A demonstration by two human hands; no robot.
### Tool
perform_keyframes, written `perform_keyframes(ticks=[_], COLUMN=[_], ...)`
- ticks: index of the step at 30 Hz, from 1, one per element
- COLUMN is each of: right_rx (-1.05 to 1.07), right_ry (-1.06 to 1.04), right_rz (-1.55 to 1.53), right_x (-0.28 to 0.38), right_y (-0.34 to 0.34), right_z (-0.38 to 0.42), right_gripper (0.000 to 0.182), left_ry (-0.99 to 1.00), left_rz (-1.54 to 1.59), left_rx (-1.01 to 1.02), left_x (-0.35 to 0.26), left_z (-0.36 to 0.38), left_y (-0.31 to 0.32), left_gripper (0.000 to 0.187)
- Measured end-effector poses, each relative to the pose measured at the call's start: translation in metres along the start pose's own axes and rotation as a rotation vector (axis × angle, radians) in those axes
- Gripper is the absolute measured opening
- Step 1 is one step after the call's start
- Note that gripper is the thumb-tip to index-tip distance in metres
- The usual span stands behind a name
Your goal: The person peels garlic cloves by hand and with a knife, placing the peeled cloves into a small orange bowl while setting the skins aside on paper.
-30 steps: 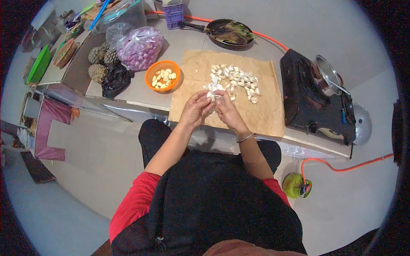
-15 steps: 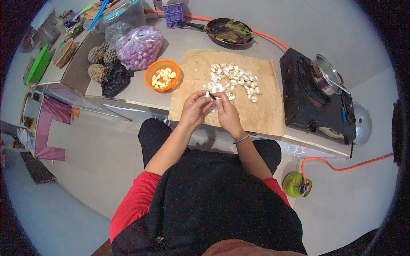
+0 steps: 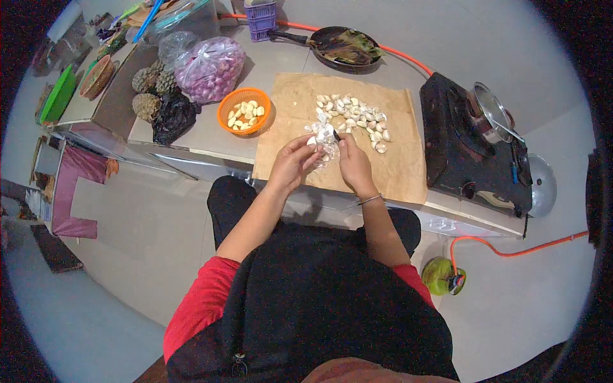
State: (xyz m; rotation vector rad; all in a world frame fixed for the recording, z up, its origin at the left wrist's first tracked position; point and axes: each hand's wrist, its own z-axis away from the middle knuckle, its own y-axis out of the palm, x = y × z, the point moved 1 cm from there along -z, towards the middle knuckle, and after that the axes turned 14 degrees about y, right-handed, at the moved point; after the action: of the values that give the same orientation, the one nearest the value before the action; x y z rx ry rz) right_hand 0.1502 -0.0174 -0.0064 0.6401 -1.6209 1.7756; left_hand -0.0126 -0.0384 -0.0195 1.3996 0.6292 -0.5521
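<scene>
My left hand [image 3: 292,163] pinches a garlic clove [image 3: 311,140] between thumb and fingertips, over the near edge of a brown paper sheet [image 3: 396,166]. In my right hand [image 3: 355,167] is a small dark knife [image 3: 336,135], mostly hidden by the fingers, its tip pointing up and left. The two hands are a short gap apart. White garlic skins [image 3: 324,133] lie just beyond them. Unpeeled garlic cloves [image 3: 364,117] are spread farther back on the paper. To the left, an orange basket [image 3: 222,121] holds several peeled cloves [image 3: 246,113].
A black stove [image 3: 450,140] with a pot [image 3: 495,121] stands at the right. Behind the paper sits a frying pan [image 3: 345,50] with dark leaves. A bag of shallots [image 3: 211,70] and a black plastic bag [image 3: 174,120] are at left. A green gas cylinder [image 3: 440,276] stands on the floor.
My right hand has moved right with the knife, away from my left hand. My left hand stays nearly in place with the clove, which now shows more plainly.
</scene>
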Motion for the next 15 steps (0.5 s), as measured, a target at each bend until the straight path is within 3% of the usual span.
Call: perform_keyframes(ticks=[3, 5, 7, 10, 13, 15], right_rx=[0.096, 0.326, 0.715, 0.744, 0.625, 0.502], right_ry=[-0.052, -0.03, 0.086, 0.081, 0.024, -0.137], right_rz=[-0.243, -0.452, -0.642, -0.675, -0.626, -0.546], right_x=[-0.01, -0.019, 0.005, 0.01, 0.012, 0.006], right_y=[0.01, 0.011, -0.012, -0.012, -0.008, -0.001], right_z=[-0.009, -0.012, 0.005, 0.008, 0.009, 0.004], right_gripper=[0.027, 0.028, 0.029, 0.028, 0.025, 0.024], left_ry=[0.018, 0.029, 0.04, 0.035, 0.027, 0.061], left_rz=[-0.024, -0.056, -0.102, -0.081, -0.163, -0.228], left_rx=[0.019, 0.02, 0.011, 0.034, 0.06, 0.067], left_x=[0.002, 0.003, 0.006, 0.003, 0.004, 0.004], left_z=[0.0, 0.0, -0.001, 0.0, -0.001, 0.0], left_y=[-0.001, -0.002, -0.006, -0.003, -0.005, -0.006], left_gripper=[0.027, 0.026, 0.025, 0.025, 0.024, 0.023])
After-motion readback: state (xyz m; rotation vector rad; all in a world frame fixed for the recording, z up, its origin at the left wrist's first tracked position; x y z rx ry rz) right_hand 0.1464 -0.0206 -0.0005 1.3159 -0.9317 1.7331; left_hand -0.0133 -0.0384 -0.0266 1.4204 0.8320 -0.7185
